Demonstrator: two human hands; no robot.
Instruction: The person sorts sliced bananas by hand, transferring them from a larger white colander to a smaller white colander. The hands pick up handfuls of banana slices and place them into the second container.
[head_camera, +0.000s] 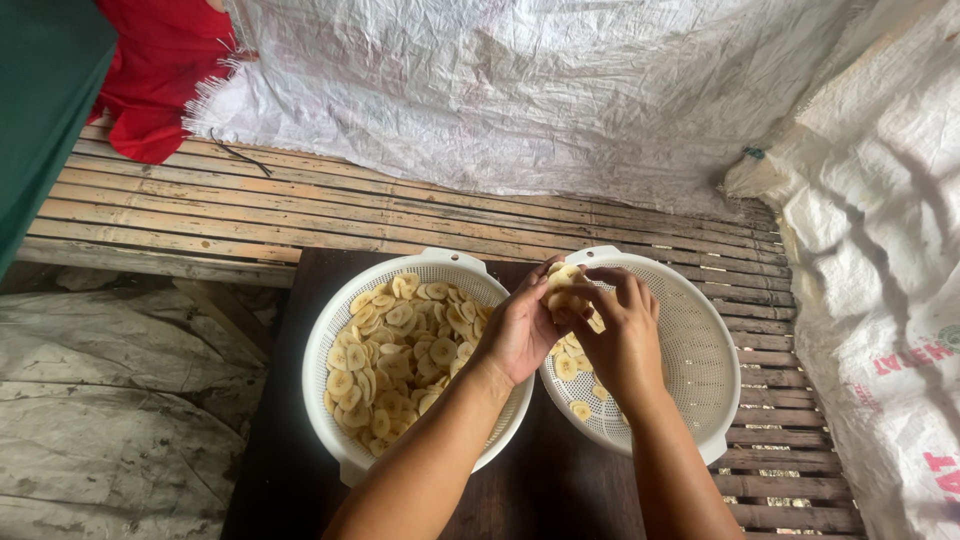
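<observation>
Two white perforated plastic baskets stand side by side on a dark wooden board (290, 470). The left basket (330, 330) is nearly full of pale yellow banana slices (400, 350). In the right basket (700, 350) only a few slices (578, 408) lie on the bottom. My left hand (520, 330) and my right hand (620, 335) meet above the right basket's left rim, both holding a small stack of banana slices (562, 285) between the fingers.
A slatted bamboo platform (300, 210) runs behind and to the right of the baskets. White woven sacking (520, 90) hangs at the back and drapes on the right (880, 300). A red cloth (160, 70) hangs top left. Grey sheeting (110, 400) lies lower left.
</observation>
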